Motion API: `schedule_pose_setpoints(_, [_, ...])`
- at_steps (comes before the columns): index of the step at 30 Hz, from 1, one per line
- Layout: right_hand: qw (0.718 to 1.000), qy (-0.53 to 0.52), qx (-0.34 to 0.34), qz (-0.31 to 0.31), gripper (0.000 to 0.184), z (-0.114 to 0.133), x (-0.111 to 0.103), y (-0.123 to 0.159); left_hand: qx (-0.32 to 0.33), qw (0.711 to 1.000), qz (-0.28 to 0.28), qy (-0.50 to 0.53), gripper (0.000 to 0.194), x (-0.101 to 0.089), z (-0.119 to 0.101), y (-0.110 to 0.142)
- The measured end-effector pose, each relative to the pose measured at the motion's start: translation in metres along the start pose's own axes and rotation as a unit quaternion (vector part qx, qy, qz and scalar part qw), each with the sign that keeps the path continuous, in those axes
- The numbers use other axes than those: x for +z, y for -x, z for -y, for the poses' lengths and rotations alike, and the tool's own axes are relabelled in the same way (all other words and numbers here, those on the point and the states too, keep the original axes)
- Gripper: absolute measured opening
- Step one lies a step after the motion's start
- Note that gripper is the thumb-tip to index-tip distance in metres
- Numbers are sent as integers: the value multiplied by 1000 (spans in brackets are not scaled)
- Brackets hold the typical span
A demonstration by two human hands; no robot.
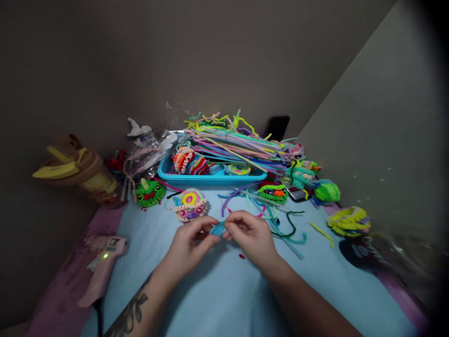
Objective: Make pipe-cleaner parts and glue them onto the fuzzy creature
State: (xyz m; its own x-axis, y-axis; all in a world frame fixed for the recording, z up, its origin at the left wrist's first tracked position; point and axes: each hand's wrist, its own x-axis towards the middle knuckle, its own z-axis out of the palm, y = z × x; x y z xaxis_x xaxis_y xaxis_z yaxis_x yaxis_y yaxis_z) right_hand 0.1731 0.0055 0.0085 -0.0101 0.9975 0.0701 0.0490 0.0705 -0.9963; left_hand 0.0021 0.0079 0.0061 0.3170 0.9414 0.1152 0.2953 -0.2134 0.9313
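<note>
Between my two hands, above the blue cloth, is a small bundle of blue pipe cleaner (218,229). My left hand (194,241) pinches its left side with thumb and forefinger. On its right side the fingertips of my right hand (250,236) are closed, partly hiding the piece. Just beyond my left hand lies a round pipe-cleaner figure (191,204) with a flower-like top and small eyes. Past my right hand, loose teal and green pipe cleaners (280,224) are scattered on the cloth. A tiny red bit (242,256) lies near my right wrist.
A blue tray (213,180) heaped with pipe cleaners (238,142) stands at the back. Green figures (150,193) and a yellow coiled piece (349,221) lie around it. A pink glue gun (105,267) with a lit green light and cord rests at left, near a brown cup (94,173).
</note>
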Motion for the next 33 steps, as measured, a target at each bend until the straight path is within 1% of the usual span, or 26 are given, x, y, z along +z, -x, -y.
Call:
schedule_pose_setpoints(3, [1000,-10,6,-10,4,-1,1,0,1,1000,-26,14,23,3,1,-1])
schedule_pose_setpoints(5, [1000,-13,5,-11,4,-2,1,0,6,999,-31,17,21,4,1,-1])
schedule_pose_setpoints(11, [1000,-15,-2,-7,5,-2,0,-1,13,1000,-25,6,15,4,0,0])
schedule_pose_setpoints(25, [1000,-9,11,-4,4,-2,0,0,24,999,-17,-17,15,2,0,0])
schedule_pose_setpoints(33, [999,-2,16,-37,5,-2,1,-2,-19,999,-39,-7,24,5,-2,-1])
